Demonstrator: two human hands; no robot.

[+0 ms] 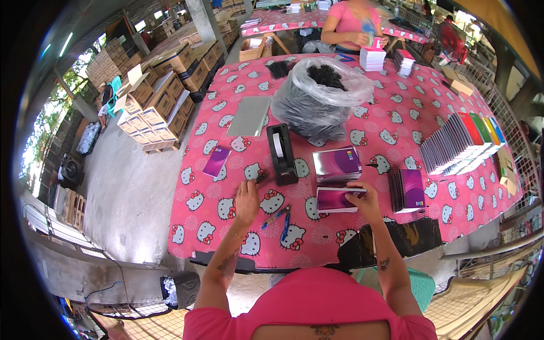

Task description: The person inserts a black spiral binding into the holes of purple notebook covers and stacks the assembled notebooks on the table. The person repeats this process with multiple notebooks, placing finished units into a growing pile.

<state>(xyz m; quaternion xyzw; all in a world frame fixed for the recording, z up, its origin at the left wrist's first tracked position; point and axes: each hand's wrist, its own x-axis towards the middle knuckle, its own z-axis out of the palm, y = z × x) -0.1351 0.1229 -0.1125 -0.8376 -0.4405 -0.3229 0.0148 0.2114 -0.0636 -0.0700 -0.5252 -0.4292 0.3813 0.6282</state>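
My right hand (365, 201) grips the right edge of a purple-covered notebook (335, 198) on a short stack, thumb on the cover. Farther left, my left hand (247, 201) has its fingers drawn together beside a small black spiral coil (264, 179); whether it holds the coil is hard to see. A black tape dispenser (281, 154) stands between and beyond my hands. Another purple notebook stack (337, 163) lies just behind the one I touch, and spiral-bound purple notebooks (407, 191) stand to the right. Blue-handled pliers (276, 217) and a blue pen-like tool (285, 224) lie between my forearms.
A large plastic bag (320, 102) of black coils stands mid-table beside clear sheets (249, 116). One purple notebook (217, 161) lies at left. Rows of coloured notebooks (462, 144) stand at right. Across the table, a person in pink (354, 25) handles small booklets (372, 58). Cartons (153, 107) sit on pallets.
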